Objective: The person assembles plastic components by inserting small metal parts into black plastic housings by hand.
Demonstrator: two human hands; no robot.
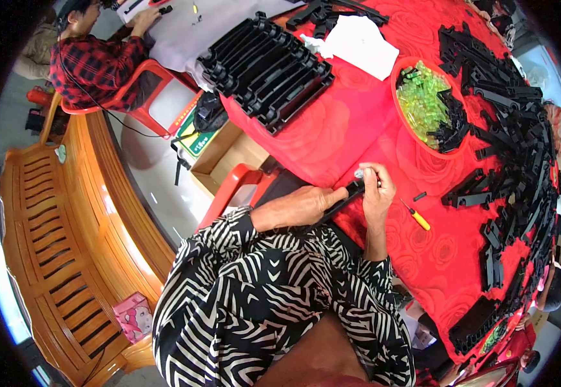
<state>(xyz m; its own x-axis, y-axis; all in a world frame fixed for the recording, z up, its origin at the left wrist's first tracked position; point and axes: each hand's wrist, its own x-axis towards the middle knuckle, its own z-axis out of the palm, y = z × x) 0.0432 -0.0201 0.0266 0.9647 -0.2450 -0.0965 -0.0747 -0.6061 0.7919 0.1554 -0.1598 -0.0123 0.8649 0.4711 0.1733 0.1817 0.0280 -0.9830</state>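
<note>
Both hands [377, 191] curled, close together

Everything is brightly lit; the window [4, 293] at far left is blown out, the pale floor [154, 174] glints, and straight lines bow toward the blackened periphery.

I hold a long, narrow black part [354, 189] in my left hand [307, 204], slanted so its far end rises toward my right hand [377, 188]. At that end, by my right fingertips, sits a small, shiny, pale piece [359, 173], too small to make out clearly.
</note>
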